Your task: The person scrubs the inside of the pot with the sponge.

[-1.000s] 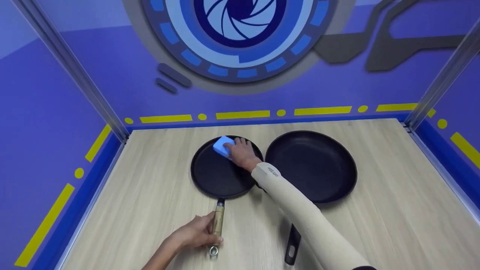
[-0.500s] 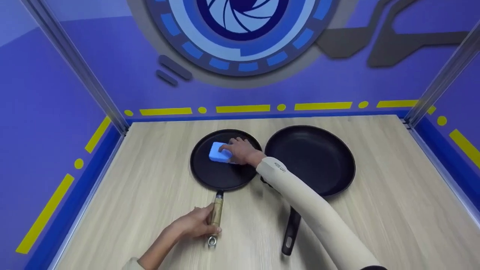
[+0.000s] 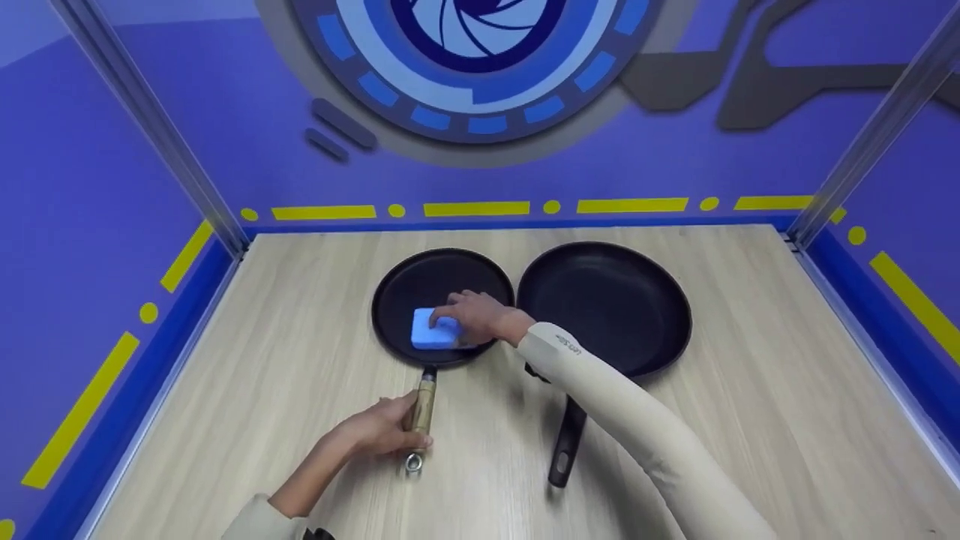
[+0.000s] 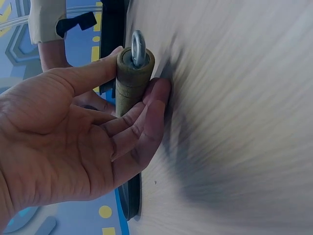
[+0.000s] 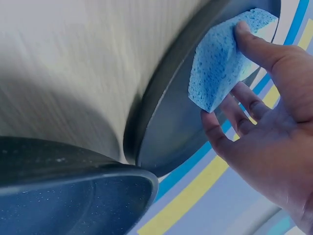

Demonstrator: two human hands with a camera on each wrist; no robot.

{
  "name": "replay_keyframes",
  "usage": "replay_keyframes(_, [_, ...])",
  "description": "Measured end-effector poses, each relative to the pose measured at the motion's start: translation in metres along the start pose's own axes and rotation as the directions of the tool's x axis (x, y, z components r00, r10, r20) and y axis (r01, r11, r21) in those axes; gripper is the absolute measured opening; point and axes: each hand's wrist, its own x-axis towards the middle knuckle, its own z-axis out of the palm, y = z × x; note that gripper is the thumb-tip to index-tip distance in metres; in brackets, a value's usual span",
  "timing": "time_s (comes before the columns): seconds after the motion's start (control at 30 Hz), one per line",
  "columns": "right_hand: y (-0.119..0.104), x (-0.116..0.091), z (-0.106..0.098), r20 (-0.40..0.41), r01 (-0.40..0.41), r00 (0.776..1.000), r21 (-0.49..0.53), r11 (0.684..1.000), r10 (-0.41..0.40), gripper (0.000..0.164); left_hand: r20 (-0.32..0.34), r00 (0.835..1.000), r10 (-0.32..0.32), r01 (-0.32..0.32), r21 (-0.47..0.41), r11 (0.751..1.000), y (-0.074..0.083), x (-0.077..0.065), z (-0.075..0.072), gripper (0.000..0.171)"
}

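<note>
A shallow black pan [image 3: 409, 289] lies on the table at the left, its wooden handle [image 3: 424, 405] pointing toward the person. My left hand [image 3: 379, 426] grips that handle, thumb on one side and fingers curled under the other in the left wrist view, close to the metal hanging ring [image 4: 139, 48]. Over the pan's near half, my right hand [image 3: 480, 319] holds a blue sponge [image 3: 426, 330] between thumb and fingers. The right wrist view shows the porous sponge [image 5: 215, 61] against the pan's dark surface, with the thumb on its upper face.
Close on the right stands a larger, deeper black frying pan [image 3: 607, 307], its black handle [image 3: 568, 442] partly under the right forearm. The pale wood table [image 3: 750, 420] is bounded by blue panels [image 3: 480, 180] at the back and both sides.
The sponge has slid from the far part of the shallow pan toward its near edge with my right hand. My left hand keeps its grip on the handle. The head view has shifted slightly.
</note>
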Motion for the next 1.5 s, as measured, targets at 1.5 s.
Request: replay_keyframes(1.5, [0.042,0.028,0.003,-0.143,-0.402,0.911,-0.086,0.912,0.388,0.049,0.050,0.998,0.029,-0.025,-0.090,0.996,-0.007,0.000,-0.001,0.087])
